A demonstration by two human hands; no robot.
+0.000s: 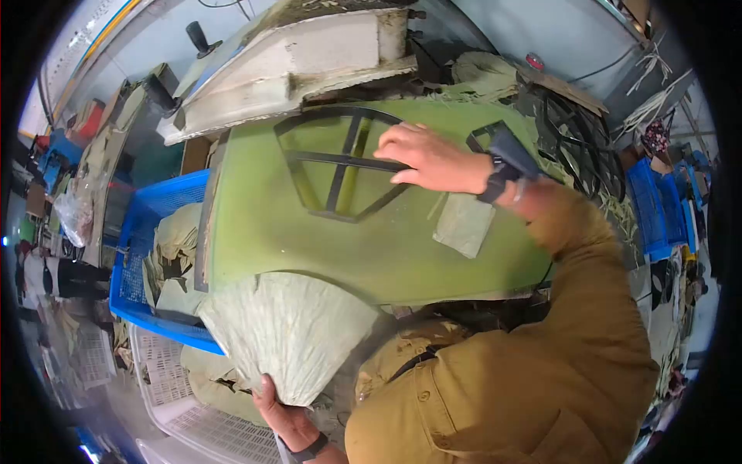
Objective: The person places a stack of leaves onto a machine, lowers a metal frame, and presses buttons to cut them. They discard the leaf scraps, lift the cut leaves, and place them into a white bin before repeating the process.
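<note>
My left hand (283, 411) grips the narrow lower end of a pale, creased fan-shaped sheet (287, 329). The sheet's wide edge lies over the front left of a green board (309, 259). Over the board, my right hand (434, 159) has its fingers curled on the crossbar of a black fan-shaped frame (338, 182) with crossing bars. The thumb is on the near side of the bar, and the palm hides the bar's right end. A small pale rectangular piece (464, 224) rests on the board below my right wrist.
At the board's left is a blue basket (127, 286) with pale scraps, above a white basket (166, 406). A dirty white machine part (309, 62) overhangs the back. A smaller black frame (483, 135) lies at the back right, near several dark frames (576, 143).
</note>
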